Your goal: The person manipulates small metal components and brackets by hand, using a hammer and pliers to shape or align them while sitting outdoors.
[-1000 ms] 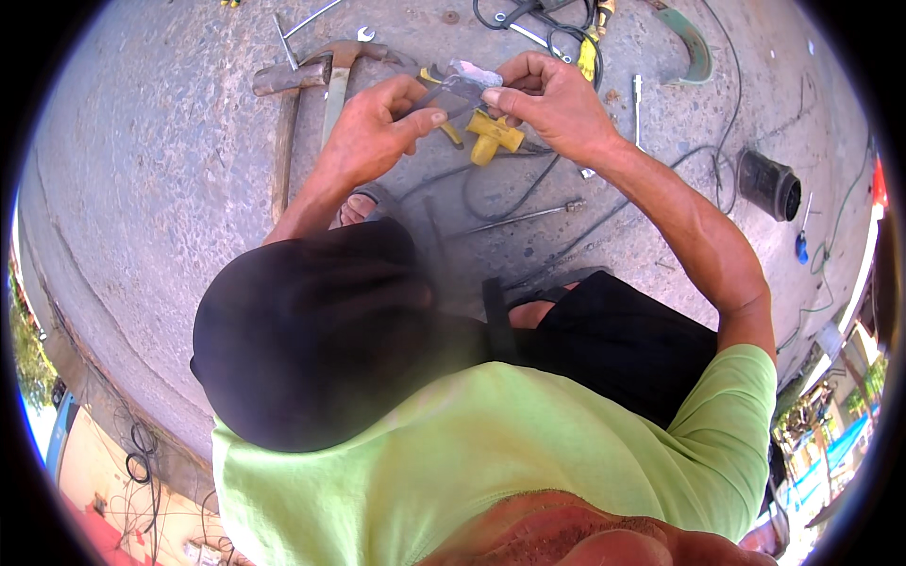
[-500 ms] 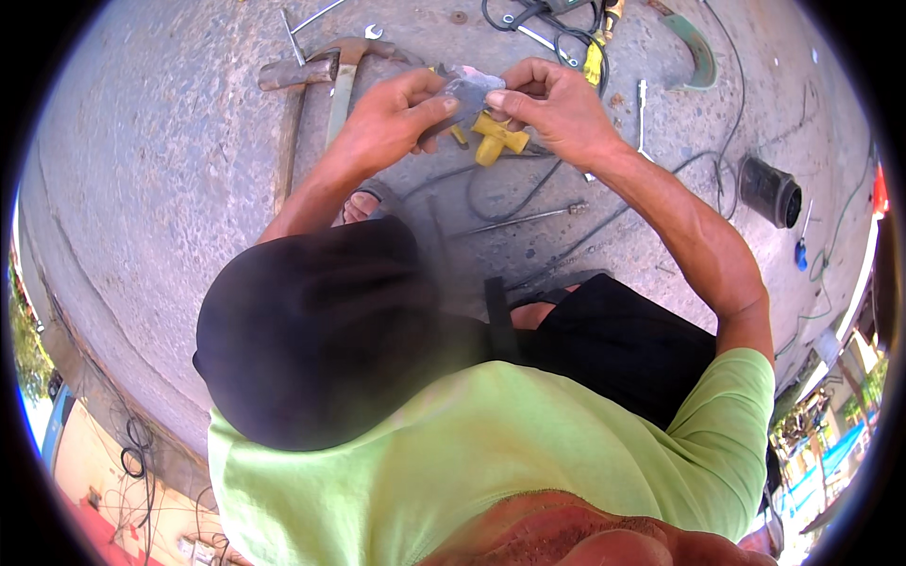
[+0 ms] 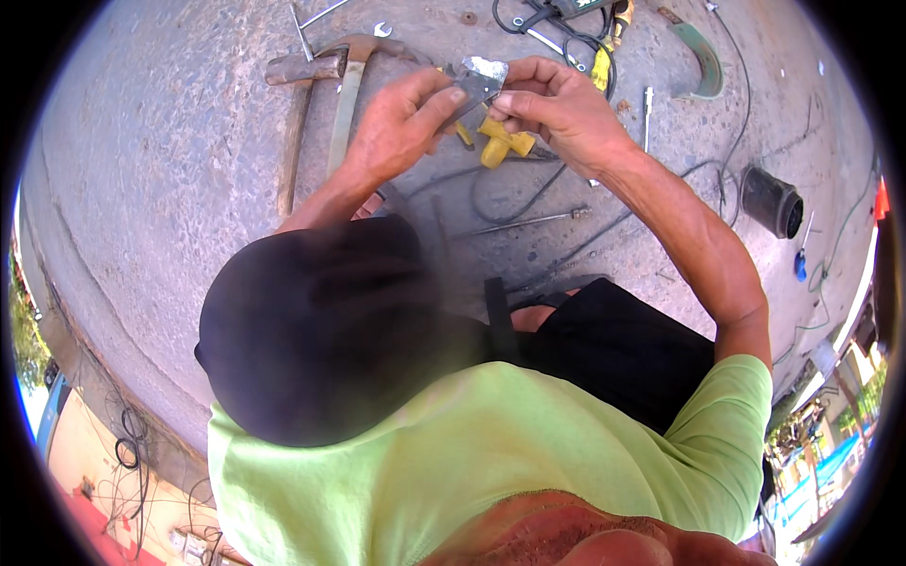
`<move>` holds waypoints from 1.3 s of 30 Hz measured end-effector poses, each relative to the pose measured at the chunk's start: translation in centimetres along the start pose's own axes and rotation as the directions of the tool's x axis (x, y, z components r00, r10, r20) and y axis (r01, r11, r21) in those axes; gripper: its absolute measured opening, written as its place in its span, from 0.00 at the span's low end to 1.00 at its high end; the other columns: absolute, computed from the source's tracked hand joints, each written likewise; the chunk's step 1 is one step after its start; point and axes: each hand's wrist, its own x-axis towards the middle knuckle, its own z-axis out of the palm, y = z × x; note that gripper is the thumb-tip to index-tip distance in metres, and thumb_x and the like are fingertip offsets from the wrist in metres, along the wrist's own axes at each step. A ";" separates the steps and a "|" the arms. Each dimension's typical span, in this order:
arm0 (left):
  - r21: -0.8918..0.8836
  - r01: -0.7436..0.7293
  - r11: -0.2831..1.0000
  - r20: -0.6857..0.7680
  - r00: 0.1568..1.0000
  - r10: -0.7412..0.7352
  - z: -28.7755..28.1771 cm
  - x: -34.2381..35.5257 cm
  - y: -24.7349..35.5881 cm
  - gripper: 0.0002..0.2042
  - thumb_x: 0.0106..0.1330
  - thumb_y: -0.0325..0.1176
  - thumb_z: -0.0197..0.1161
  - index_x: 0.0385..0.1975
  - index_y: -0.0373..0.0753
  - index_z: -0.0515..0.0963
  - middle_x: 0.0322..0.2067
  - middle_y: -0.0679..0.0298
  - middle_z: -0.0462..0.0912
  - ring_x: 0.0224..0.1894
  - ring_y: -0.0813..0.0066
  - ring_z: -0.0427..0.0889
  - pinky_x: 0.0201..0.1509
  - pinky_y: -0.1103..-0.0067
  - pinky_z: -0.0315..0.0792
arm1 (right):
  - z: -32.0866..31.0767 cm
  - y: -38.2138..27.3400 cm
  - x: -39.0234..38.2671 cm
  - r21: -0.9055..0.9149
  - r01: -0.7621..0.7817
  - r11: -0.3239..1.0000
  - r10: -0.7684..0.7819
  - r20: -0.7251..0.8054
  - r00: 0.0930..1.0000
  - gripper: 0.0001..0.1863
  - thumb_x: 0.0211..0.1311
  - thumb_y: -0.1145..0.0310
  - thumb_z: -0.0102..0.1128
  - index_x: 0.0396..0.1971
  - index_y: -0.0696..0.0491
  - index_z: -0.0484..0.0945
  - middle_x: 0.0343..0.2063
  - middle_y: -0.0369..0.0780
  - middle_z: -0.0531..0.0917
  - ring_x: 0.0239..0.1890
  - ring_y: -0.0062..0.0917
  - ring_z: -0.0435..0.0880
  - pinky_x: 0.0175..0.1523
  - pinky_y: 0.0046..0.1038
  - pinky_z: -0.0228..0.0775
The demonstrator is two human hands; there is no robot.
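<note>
Between both hands is a small dark, flat metal piece point(image 3: 478, 87) with a shiny, light-reflecting upper end. My left hand point(image 3: 398, 123) pinches its left edge between thumb and fingers. On the other side, my right hand point(image 3: 564, 108) grips it near the right edge with thumb and bent fingers. Both hands hold it above the concrete floor. Just below it lies a yellow T-shaped piece point(image 3: 505, 141). Left of my left hand are a claw hammer point(image 3: 345, 104) and a wooden-handled hammer point(image 3: 300, 123).
A T-handled tool point(image 3: 304, 40) and an open-end wrench point(image 3: 381, 30) lie beyond the hammers. Cables, a metal rod point(image 3: 528, 221) and another slim tool point(image 3: 647, 118) lie on the concrete. To the right are a curved green piece point(image 3: 703, 58), a black cylinder point(image 3: 771, 201) and a blue-handled screwdriver point(image 3: 800, 264).
The metal piece has tilted, so its upper end now shines bright. Both hands still grip it, with small finger shifts. The whole view has shifted slightly.
</note>
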 end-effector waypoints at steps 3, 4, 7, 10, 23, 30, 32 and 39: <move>-0.010 -0.021 1.000 -0.002 1.000 0.021 0.1 -0.1 0.2 0.15 0.75 0.40 0.55 0.42 0.33 0.80 0.24 0.62 0.78 0.24 0.77 0.77 0.29 0.77 0.70 | 0.1 -0.1 0.0 0.052 -0.020 0.998 0.019 0.007 1.000 0.15 0.66 0.73 0.66 0.50 0.59 0.77 0.40 0.39 0.85 0.40 0.21 0.86 0.45 0.21 0.79; -0.009 -0.037 0.999 -0.008 0.999 0.037 0.2 -0.2 0.2 0.15 0.75 0.40 0.54 0.42 0.33 0.79 0.24 0.63 0.79 0.24 0.77 0.77 0.29 0.77 0.70 | 0.1 -0.1 0.0 0.063 -0.025 0.998 0.025 0.001 1.000 0.15 0.66 0.72 0.66 0.50 0.59 0.77 0.39 0.39 0.85 0.39 0.21 0.86 0.45 0.21 0.79; -0.013 -0.121 0.993 -0.057 0.991 0.120 0.7 0.1 -1.2 0.15 0.77 0.40 0.51 0.41 0.33 0.79 0.24 0.63 0.79 0.26 0.78 0.77 0.31 0.77 0.71 | 0.1 -0.2 0.0 0.080 -0.035 0.996 0.032 0.038 0.999 0.15 0.66 0.69 0.68 0.49 0.58 0.78 0.38 0.38 0.85 0.37 0.20 0.86 0.42 0.21 0.79; -0.080 -0.065 0.995 -0.091 0.994 0.058 1.4 -0.1 -1.5 0.16 0.78 0.40 0.49 0.40 0.34 0.78 0.23 0.63 0.79 0.27 0.77 0.77 0.32 0.77 0.71 | 0.4 0.4 0.4 0.049 -0.013 0.999 0.012 0.024 1.000 0.14 0.67 0.67 0.67 0.47 0.58 0.80 0.36 0.37 0.86 0.35 0.18 0.85 0.40 0.19 0.77; -0.160 -0.076 0.984 -0.120 0.991 0.057 1.9 0.6 -1.0 0.17 0.79 0.40 0.45 0.34 0.33 0.74 0.21 0.63 0.79 0.25 0.77 0.76 0.30 0.75 0.71 | 2.6 0.4 0.6 -0.019 0.069 0.997 -0.069 -0.012 0.998 0.15 0.75 0.57 0.56 0.38 0.55 0.78 0.29 0.32 0.81 0.28 0.14 0.78 0.31 0.18 0.69; -0.029 -0.232 0.972 -0.172 0.959 0.224 1.6 0.5 -0.9 0.16 0.79 0.39 0.47 0.35 0.34 0.75 0.21 0.60 0.80 0.24 0.72 0.79 0.31 0.73 0.73 | 3.2 -0.3 0.7 0.162 -0.031 0.986 0.014 0.103 0.995 0.17 0.76 0.55 0.43 0.27 0.49 0.67 0.23 0.29 0.68 0.20 0.11 0.61 0.24 0.16 0.52; 0.039 -0.271 0.962 -0.196 0.942 0.273 1.7 0.4 -0.8 0.15 0.79 0.39 0.48 0.36 0.35 0.75 0.21 0.58 0.80 0.25 0.70 0.80 0.32 0.72 0.74 | 2.9 -0.6 0.7 0.326 -0.198 0.924 0.126 0.230 0.965 0.18 0.76 0.55 0.41 0.26 0.48 0.65 0.22 0.29 0.66 0.19 0.11 0.59 0.24 0.16 0.50; 0.171 -0.325 0.930 -0.241 0.901 0.360 1.1 0.1 -0.3 0.13 0.78 0.38 0.49 0.38 0.35 0.76 0.23 0.55 0.81 0.25 0.63 0.82 0.32 0.69 0.75 | 2.8 -1.7 0.7 0.418 -0.420 0.806 0.273 0.367 0.889 0.18 0.77 0.52 0.44 0.28 0.48 0.67 0.21 0.28 0.65 0.19 0.13 0.58 0.24 0.18 0.49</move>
